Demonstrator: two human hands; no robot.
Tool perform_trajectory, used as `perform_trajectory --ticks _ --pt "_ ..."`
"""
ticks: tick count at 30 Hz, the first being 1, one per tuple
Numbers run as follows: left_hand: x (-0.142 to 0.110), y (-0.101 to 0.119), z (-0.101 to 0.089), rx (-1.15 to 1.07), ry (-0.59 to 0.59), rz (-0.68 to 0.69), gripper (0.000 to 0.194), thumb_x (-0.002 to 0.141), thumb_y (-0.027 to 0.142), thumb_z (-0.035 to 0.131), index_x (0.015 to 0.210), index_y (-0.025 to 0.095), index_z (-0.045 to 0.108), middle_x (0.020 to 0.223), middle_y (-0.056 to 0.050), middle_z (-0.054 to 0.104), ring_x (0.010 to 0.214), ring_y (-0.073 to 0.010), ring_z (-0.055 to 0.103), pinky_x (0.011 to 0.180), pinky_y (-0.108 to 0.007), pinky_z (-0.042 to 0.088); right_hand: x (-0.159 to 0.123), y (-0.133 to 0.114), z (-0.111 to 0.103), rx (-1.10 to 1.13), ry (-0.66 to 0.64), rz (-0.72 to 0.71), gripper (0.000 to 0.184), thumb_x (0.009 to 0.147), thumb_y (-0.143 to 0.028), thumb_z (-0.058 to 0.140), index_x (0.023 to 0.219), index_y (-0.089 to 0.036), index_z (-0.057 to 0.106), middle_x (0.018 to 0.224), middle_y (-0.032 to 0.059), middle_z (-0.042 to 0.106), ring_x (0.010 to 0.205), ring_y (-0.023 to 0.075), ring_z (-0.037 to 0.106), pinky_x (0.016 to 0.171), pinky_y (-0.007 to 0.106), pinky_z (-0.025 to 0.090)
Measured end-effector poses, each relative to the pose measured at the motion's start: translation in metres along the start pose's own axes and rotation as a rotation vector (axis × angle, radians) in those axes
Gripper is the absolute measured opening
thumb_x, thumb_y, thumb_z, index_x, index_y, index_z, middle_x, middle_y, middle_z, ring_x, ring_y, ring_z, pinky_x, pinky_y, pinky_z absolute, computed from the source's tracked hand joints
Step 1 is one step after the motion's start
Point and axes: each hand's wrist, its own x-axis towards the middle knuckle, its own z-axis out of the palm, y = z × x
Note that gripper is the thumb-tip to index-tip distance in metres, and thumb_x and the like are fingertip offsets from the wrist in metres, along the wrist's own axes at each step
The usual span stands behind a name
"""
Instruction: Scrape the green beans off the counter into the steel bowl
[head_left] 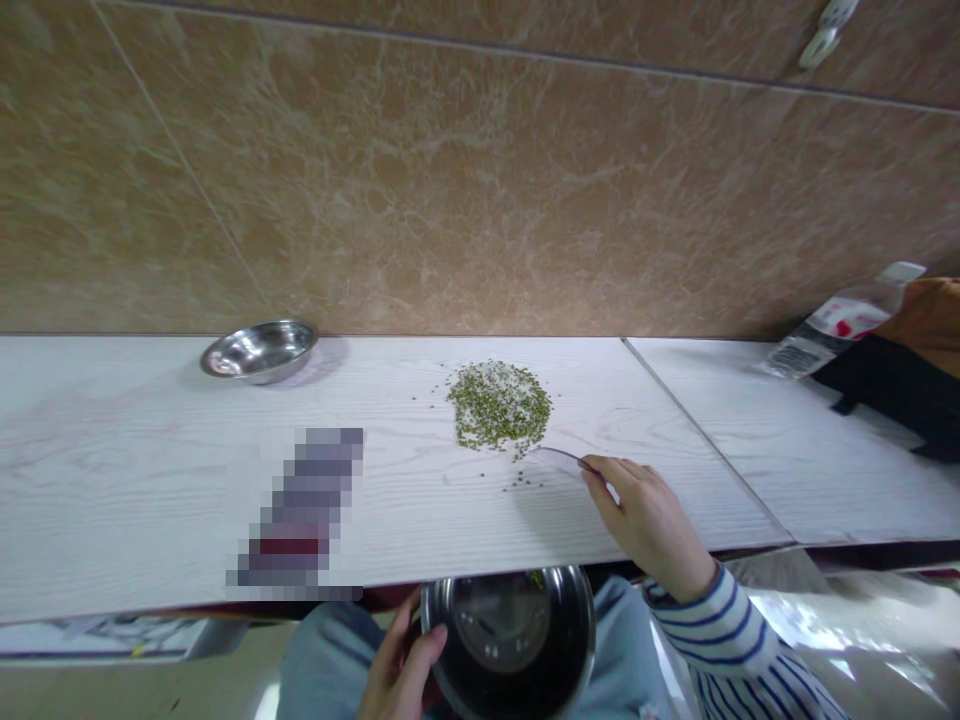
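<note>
A heap of small green beans mixed with white grains (pixel 500 404) lies on the white wood-grain table (pixel 150 480), a few beans scattered round it. My right hand (pixel 645 520) rests on the table and pinches a thin clear plastic card (pixel 559 460) whose edge points at the near side of the heap. Below the table's front edge, my left hand (pixel 405 665) grips the rim of a steel bowl (pixel 510 640) held over my lap. A few green beans show at the bowl's far rim.
Another, empty steel bowl (pixel 259 350) sits at the back left by the brown tiled wall. A blurred-out object (pixel 304 510) lies on the table left of centre. At the far right a plastic bottle (pixel 840 325) leans beside a dark bag (pixel 900 390).
</note>
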Motion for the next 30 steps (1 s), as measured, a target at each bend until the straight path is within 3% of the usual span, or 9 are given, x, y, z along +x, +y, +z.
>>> perform_trajectory --ticks 6,12,30 --pt "0.006 -0.004 -0.004 0.03 0.012 0.029 0.061 0.059 0.036 0.083 0.117 0.023 0.068 0.109 -0.009 0.078 0.111 -0.0338 0.068 0.081 -0.038 0.059 0.004 -0.005 0.001 0.038 -0.012 -0.018 0.027 0.1 -0.024 0.041 0.1 -0.02 0.067 0.092 0.0061 0.077 0.081 0.0199 0.072 0.072 0.034 0.051" --pt "0.007 -0.005 -0.005 0.053 0.007 0.013 0.065 0.059 0.04 0.081 0.121 0.023 0.065 0.114 -0.011 0.075 0.104 -0.0335 0.07 0.072 -0.038 0.059 0.002 -0.01 0.001 0.061 -0.04 -0.038 0.027 0.102 -0.025 0.039 0.102 -0.021 0.066 0.093 0.0057 0.077 0.082 0.0195 0.072 0.073 0.033 0.049" --pt "0.003 -0.002 -0.004 0.014 0.015 0.005 0.067 0.059 0.037 0.081 0.121 0.02 0.065 0.116 -0.013 0.075 0.113 -0.0369 0.067 0.075 -0.039 0.06 0.005 -0.008 0.005 0.011 -0.022 -0.027 0.026 0.1 -0.022 0.041 0.102 -0.02 0.067 0.092 0.006 0.077 0.081 0.0205 0.072 0.072 0.034 0.05"
